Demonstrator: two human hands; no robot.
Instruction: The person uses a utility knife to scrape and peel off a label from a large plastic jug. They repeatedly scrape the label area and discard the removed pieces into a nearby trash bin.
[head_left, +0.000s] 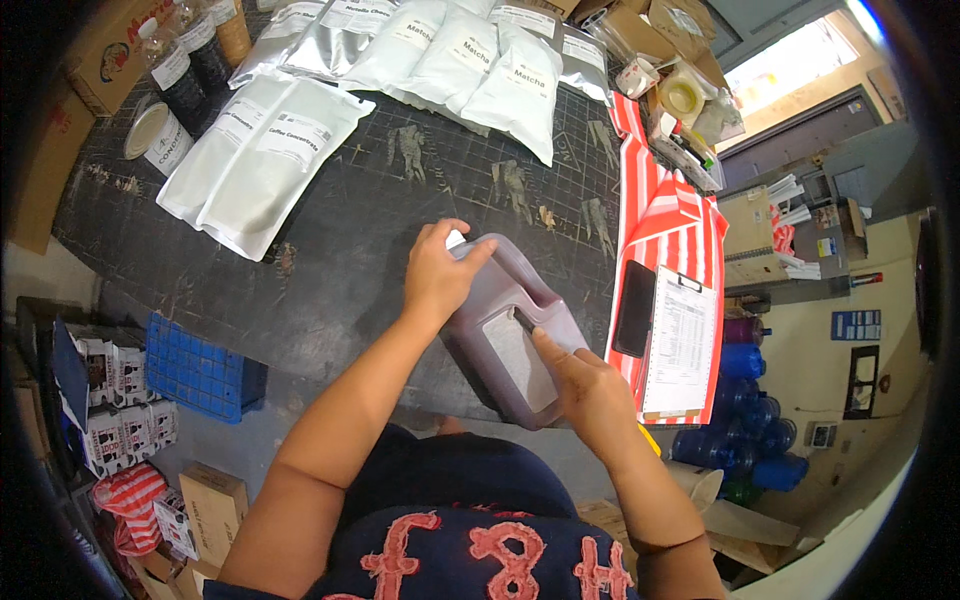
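A translucent plastic jug (480, 300) with purplish-brown contents leans near the front edge of the dark table (337, 300). My left hand (442, 262) grips its neck beside the white cap (454, 239). In my right hand (581, 364) is a small dark tool (523, 321), possibly a cutter or scraper; its tip touches the upper corner of the pale label (517, 356) on the jug's side. The tool's exact kind cannot be told.
Silver and white pouches (289, 142) stand or lie along the table's back and left, near a can (161, 139) and bottles (176, 75). On the right, a red-striped cloth (667, 225) bears a phone (634, 307) and a clipboard (681, 345). A blue crate (199, 364) is below left.
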